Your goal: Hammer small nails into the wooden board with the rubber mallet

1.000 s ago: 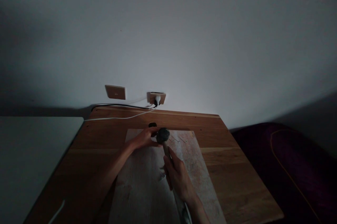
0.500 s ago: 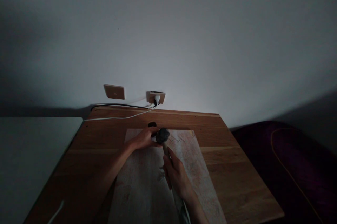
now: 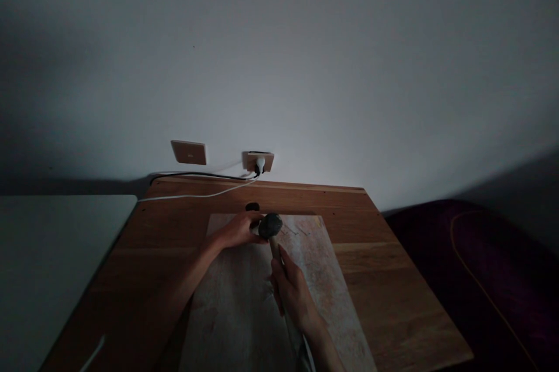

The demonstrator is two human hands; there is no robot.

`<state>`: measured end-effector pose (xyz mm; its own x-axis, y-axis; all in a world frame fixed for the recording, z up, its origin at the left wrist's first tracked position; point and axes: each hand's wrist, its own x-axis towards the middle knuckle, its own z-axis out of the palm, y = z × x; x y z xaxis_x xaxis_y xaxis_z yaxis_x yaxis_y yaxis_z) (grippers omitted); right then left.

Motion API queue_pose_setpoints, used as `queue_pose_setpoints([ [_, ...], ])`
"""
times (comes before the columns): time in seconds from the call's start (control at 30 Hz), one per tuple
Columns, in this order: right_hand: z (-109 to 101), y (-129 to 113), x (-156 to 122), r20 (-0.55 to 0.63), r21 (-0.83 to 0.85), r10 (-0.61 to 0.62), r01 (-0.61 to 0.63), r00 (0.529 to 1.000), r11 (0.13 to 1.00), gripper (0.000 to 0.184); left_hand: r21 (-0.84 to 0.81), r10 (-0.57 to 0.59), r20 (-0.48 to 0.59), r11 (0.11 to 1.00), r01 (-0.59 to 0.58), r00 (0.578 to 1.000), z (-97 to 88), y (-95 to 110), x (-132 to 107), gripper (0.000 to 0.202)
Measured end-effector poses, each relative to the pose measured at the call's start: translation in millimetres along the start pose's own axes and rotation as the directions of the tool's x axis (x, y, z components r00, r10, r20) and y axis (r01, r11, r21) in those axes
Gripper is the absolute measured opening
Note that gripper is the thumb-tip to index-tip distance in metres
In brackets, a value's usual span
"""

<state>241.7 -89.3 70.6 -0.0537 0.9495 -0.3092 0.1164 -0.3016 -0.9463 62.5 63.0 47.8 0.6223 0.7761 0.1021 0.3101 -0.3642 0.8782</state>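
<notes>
My right hand (image 3: 292,287) is closed around the wooden handle of a hammer (image 3: 271,226) with a dark, bulky head. The head is at the far part of a pale, worn wooden board (image 3: 244,302), right beside the fingertips of my left hand (image 3: 240,229). The left fingers are bent together at the board; a small whitish thing shows by them, and the hammer head hides what they pinch. Just right of the head, several thin nails (image 3: 296,230) seem to stand in the board with their shadows.
Under the board is a brown wooden table (image 3: 375,279) with a cable hole (image 3: 252,206). Cables (image 3: 196,194) run along its back edge to a wall socket (image 3: 261,162), left of which sits a wall plate (image 3: 189,152). A pale panel (image 3: 61,267) is at left, dark purple fabric (image 3: 493,267) at right.
Almost nothing differs. The hammer head and both hands stay in nearly the same place, with only a slight shift of the view.
</notes>
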Motion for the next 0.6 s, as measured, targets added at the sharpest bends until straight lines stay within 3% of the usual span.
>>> queue_pose_setpoints([
  [0.23,-0.8,-0.6,-1.0,-0.007,-0.078,0.003,-0.003,1.000,0.997,0.072,-0.024,-0.059,-0.020,0.998,0.058,0.998,1.3,-3.5,-0.2,0.039],
  [0.6,-0.1,4.5,0.0,-0.019,-0.085,0.003,-0.005,1.000,0.996,0.073,-0.093,-0.020,0.013,0.995,0.021,1.000,0.7,0.1,0.4,0.045],
])
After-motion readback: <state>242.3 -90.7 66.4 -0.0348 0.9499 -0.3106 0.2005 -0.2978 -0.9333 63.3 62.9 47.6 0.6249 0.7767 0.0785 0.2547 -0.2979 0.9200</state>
